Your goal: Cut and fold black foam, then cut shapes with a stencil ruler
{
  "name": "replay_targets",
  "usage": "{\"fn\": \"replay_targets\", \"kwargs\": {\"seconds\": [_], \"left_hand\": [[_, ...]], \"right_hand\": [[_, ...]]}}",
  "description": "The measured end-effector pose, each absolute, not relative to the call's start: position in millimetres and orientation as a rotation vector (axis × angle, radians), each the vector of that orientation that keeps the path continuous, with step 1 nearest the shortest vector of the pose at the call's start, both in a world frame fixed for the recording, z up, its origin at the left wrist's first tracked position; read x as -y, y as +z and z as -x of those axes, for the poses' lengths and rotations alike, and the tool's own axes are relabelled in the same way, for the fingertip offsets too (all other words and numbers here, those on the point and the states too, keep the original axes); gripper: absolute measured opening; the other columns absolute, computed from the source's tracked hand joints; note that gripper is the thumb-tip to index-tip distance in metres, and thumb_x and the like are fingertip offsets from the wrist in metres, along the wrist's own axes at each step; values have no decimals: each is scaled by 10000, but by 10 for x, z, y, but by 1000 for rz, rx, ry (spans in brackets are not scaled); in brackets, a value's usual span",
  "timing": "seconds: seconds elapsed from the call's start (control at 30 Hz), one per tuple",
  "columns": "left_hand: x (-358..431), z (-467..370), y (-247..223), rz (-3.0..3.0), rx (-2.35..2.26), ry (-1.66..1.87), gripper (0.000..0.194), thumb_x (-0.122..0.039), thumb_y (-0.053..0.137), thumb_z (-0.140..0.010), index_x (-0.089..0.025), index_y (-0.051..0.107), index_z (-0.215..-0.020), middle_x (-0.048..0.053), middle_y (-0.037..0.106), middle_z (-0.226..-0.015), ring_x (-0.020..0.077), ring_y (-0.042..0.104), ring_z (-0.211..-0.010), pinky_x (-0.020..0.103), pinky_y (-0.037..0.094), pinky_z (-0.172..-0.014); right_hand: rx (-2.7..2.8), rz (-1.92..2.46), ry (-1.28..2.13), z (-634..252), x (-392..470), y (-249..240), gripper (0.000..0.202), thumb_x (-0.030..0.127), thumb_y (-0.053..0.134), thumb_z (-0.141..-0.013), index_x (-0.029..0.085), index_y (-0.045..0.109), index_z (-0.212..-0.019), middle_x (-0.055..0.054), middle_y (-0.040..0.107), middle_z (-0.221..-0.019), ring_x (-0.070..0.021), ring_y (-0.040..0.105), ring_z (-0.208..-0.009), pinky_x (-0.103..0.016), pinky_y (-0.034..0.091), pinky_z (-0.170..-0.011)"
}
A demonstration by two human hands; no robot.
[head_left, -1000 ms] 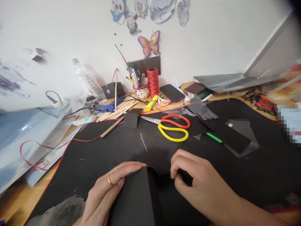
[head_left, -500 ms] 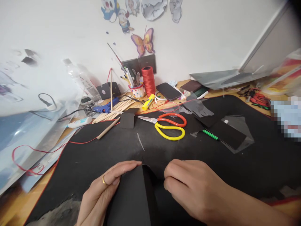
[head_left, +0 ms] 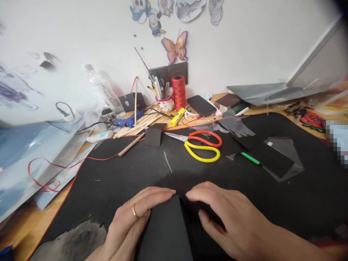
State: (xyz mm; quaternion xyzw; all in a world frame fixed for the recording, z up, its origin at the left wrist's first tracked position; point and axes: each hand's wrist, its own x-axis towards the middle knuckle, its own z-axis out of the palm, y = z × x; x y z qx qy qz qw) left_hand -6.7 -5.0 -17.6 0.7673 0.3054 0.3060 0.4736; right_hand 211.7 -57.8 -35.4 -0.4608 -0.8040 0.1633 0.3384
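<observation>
A folded piece of black card (head_left: 165,228) lies low in the middle of the view, its far end narrowing to a corner. My left hand (head_left: 129,223), with a gold ring, grips it along the left side, fingers stretched over the far edge. To the right of the card is my right hand (head_left: 233,217), thumb and fingers apart with a gap between them. Its fingertips are close to the card's far corner; contact is hard to make out against the black mat (head_left: 130,174). Beyond the hands lie scissors (head_left: 202,157) with one red and one yellow handle.
Black paper pieces (head_left: 274,159) on clear film and a green-edged strip (head_left: 250,158) lie right. Behind are a glue stick (head_left: 177,117), red thread spool (head_left: 178,94), phone (head_left: 201,105), pen cup (head_left: 165,104), blue glue gun (head_left: 126,121) and wooden sticks (head_left: 141,126).
My right hand has gone from closed fingers to thumb and fingers apart, closer to the card's far corner. My left hand still holds the card. The whole view has shifted slightly.
</observation>
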Motion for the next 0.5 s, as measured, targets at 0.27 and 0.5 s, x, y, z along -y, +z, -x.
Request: {"fn": "replay_targets", "kwargs": {"seconds": [0.27,0.5], "left_hand": [[9,43,-62,-1952,-708,638,291,-256,411,-896,-258,595,-1121,53,614,-1133,218,554,-1058,262,472,-855],[21,20,-39,-1934,-678,680,261,-304,476,-870,-246,623,-1078,67,641,-1067,215,599,-971,250,495,-814]], "right_hand": [[1607,1406,856,-1972,572,-299,336,33,511,-702,244,468,-961,37,609,-868,-72,640,-775,-161,548,-701],[1548,1404,938,-1927,525,-258,272,35,501,-671,222,503,-869,33,613,-805,-85,651,-741,-178,564,-696]]}}
